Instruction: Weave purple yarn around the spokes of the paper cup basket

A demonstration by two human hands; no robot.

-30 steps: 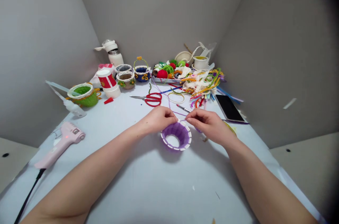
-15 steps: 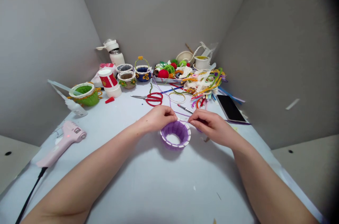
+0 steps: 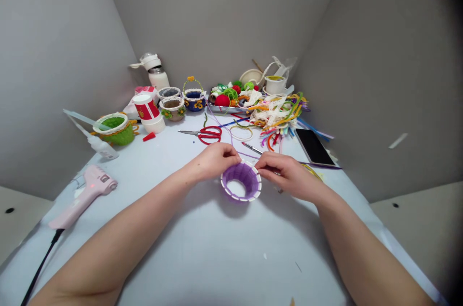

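A small purple woven cup [image 3: 241, 184] with a white scalloped rim stands on the table in front of me. My left hand [image 3: 214, 161] is closed against its far left rim, steadying it. At the cup's right rim my right hand [image 3: 284, 173] pinches a thin purple strand [image 3: 235, 147]. The strand runs from the cup away toward the back of the table.
Red scissors [image 3: 206, 134], a wire ring and a pen lie just beyond the cup. A black phone [image 3: 313, 147] is at the right, a pink glue gun [image 3: 85, 193] at the left. Finished little baskets, a green basket [image 3: 114, 128], cups and a heap of pipe cleaners [image 3: 278, 113] fill the back.
My right hand has drawn in closer to the cup's rim. The left hand and the cup have barely shifted.
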